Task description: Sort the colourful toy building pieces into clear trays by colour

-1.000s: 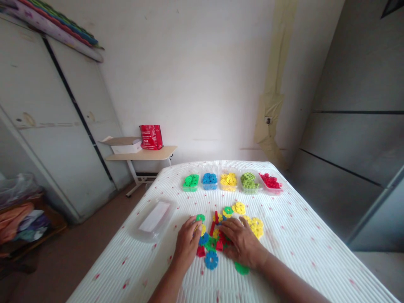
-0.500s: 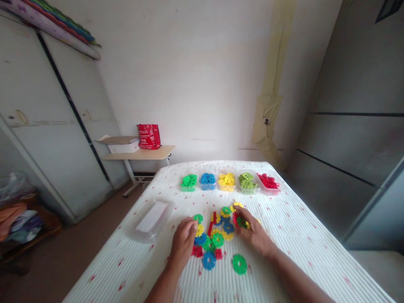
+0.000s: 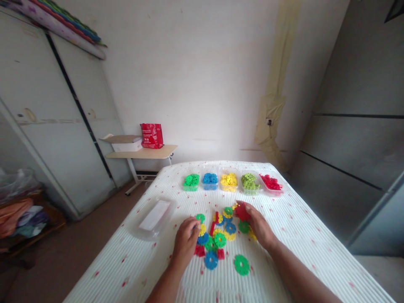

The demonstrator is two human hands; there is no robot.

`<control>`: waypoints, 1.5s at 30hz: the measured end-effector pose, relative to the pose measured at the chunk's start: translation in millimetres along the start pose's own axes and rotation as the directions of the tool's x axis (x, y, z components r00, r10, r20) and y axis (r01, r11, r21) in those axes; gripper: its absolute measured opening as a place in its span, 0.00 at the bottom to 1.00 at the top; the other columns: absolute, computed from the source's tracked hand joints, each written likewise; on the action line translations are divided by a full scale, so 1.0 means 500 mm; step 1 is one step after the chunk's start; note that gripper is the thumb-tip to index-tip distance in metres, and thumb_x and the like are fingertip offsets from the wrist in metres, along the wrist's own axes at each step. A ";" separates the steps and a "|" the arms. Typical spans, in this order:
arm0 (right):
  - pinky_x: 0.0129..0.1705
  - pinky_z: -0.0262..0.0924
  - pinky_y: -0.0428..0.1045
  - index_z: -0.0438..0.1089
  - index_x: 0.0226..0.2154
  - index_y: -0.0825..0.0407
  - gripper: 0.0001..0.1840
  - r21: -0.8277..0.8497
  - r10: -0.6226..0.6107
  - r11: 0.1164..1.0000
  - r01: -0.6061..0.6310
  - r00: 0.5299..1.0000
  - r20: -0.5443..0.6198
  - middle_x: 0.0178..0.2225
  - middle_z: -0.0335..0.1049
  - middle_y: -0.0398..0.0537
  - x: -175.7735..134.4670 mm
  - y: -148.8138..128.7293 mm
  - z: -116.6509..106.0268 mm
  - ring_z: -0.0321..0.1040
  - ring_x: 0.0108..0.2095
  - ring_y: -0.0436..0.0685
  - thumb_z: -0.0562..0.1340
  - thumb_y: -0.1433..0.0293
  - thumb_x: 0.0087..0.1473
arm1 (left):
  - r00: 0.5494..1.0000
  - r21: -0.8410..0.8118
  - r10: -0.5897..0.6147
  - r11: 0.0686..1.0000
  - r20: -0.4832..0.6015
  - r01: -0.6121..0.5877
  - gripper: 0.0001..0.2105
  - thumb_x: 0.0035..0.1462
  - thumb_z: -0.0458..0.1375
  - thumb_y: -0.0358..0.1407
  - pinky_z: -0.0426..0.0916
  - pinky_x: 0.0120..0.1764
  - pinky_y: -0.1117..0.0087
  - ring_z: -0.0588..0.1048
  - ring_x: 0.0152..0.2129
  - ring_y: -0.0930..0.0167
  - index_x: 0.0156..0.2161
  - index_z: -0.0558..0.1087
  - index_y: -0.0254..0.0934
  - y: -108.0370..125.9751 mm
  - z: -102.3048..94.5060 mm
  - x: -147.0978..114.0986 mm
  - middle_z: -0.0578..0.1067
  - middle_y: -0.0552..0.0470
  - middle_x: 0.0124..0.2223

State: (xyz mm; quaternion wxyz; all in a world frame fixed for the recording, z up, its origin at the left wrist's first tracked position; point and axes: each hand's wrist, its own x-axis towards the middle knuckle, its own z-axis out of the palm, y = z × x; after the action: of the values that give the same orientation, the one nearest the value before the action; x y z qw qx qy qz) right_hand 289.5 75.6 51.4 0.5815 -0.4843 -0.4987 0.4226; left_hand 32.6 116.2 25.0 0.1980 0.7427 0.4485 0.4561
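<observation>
My right hand (image 3: 259,225) is closed on a red notched plastic disc (image 3: 242,211), tilted up at the right side of a built shape. Below that disc lie a green disc (image 3: 244,227) and a partly covered yellow one. My left hand (image 3: 187,236) has curled fingers against the shape's left edge, beside a yellow disc (image 3: 202,229) and a small green disc (image 3: 200,218); its fingertips are partly hidden. Joined blue, green and yellow discs (image 3: 220,240) fill the middle, with red bars (image 3: 212,228) and red blocks (image 3: 220,254). A blue disc (image 3: 211,260) is at the front.
A loose green disc (image 3: 241,265) lies near the front. Several clear tubs stand along the back, holding green (image 3: 191,181), blue (image 3: 210,179), yellow (image 3: 229,181), light green (image 3: 250,182) and red pieces (image 3: 270,182). A clear plastic lid (image 3: 153,219) lies at left on the white tablecloth (image 3: 126,269).
My right hand has raised and tilted the red disc so its face shows, uncovering the green disc below. The left hand stays in place. The view has shifted slightly.
</observation>
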 end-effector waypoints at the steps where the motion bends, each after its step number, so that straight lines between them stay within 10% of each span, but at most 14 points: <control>1: 0.50 0.57 0.59 0.61 0.51 0.51 0.26 -0.018 0.008 1.000 -0.008 1.000 0.005 0.48 0.67 0.52 0.003 -0.003 0.001 0.65 0.47 0.60 0.49 0.55 0.55 | 1.000 0.001 0.008 1.000 -0.001 -0.008 0.12 0.54 0.50 0.38 0.68 0.46 0.62 0.73 0.41 0.66 0.36 0.74 0.36 0.002 -0.001 0.000 0.76 0.45 0.41; 7: 0.47 0.58 0.53 0.65 0.45 0.50 0.20 -0.453 -0.138 0.879 0.144 0.989 0.047 0.45 0.67 0.50 0.027 -0.023 0.034 0.64 0.46 0.58 0.58 0.68 0.45 | 1.000 0.014 0.023 1.000 0.003 -0.023 0.11 0.53 0.50 0.37 0.67 0.46 0.62 0.73 0.40 0.66 0.34 0.74 0.36 0.010 -0.001 0.002 0.76 0.45 0.39; 17: 0.32 0.59 0.50 0.65 0.42 0.51 0.15 -0.975 -0.011 0.177 0.137 0.990 0.137 0.35 0.72 0.54 0.066 -0.033 0.179 0.70 0.35 0.60 0.55 0.71 0.50 | 0.998 0.000 -0.051 0.999 -0.027 0.051 0.11 0.51 0.50 0.34 0.67 0.46 0.61 0.73 0.41 0.67 0.35 0.74 0.37 -0.001 -0.003 0.002 0.76 0.45 0.41; 24: 0.31 0.57 0.48 0.66 0.39 0.51 0.15 -0.978 0.008 0.108 0.179 0.983 0.181 0.34 0.73 0.53 0.066 -0.033 0.192 0.71 0.34 0.59 0.54 0.76 0.48 | 0.997 -0.014 -0.069 0.998 -0.018 0.069 0.12 0.50 0.51 0.36 0.66 0.48 0.60 0.72 0.42 0.65 0.35 0.75 0.37 -0.013 0.002 0.003 0.76 0.46 0.41; 33: 0.30 0.54 0.44 0.68 0.37 0.47 0.12 -0.937 -0.181 0.348 -0.038 0.978 -0.106 0.33 0.74 0.43 0.059 -0.087 -0.029 0.69 0.32 0.53 0.54 0.70 0.49 | 0.997 -0.046 -0.079 0.996 -0.012 0.078 0.12 0.49 0.52 0.39 0.66 0.47 0.60 0.73 0.41 0.65 0.34 0.75 0.38 -0.025 -0.001 0.001 0.76 0.45 0.40; 39: 0.26 0.51 0.46 0.70 0.39 0.48 0.15 -0.865 -0.227 0.275 -0.419 0.846 -0.482 0.34 0.74 0.50 0.163 -0.155 -0.215 0.69 0.33 0.58 0.56 0.63 0.48 | 0.993 -0.026 -0.117 0.993 -0.010 0.117 0.12 0.49 0.52 0.40 0.67 0.47 0.60 0.73 0.41 0.64 0.33 0.75 0.38 -0.022 0.003 0.002 0.76 0.46 0.40; 45: 0.28 0.53 0.46 0.70 0.40 0.52 0.19 -0.839 -0.212 0.266 -0.475 0.820 -0.532 0.37 0.72 0.55 0.275 -0.183 -0.279 0.68 0.35 0.59 0.53 0.60 0.50 | 0.991 -0.002 -0.137 0.991 -0.006 0.137 0.13 0.50 0.51 0.39 0.66 0.48 0.60 0.72 0.42 0.65 0.34 0.75 0.38 -0.024 -0.001 -0.001 0.75 0.46 0.42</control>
State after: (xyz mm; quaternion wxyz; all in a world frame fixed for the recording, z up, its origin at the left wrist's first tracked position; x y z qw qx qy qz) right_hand 448.1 173.7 160.1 0.2469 -0.8733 -0.4137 -0.0724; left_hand 26.3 122.1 16.8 0.2281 0.7087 0.4985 0.4440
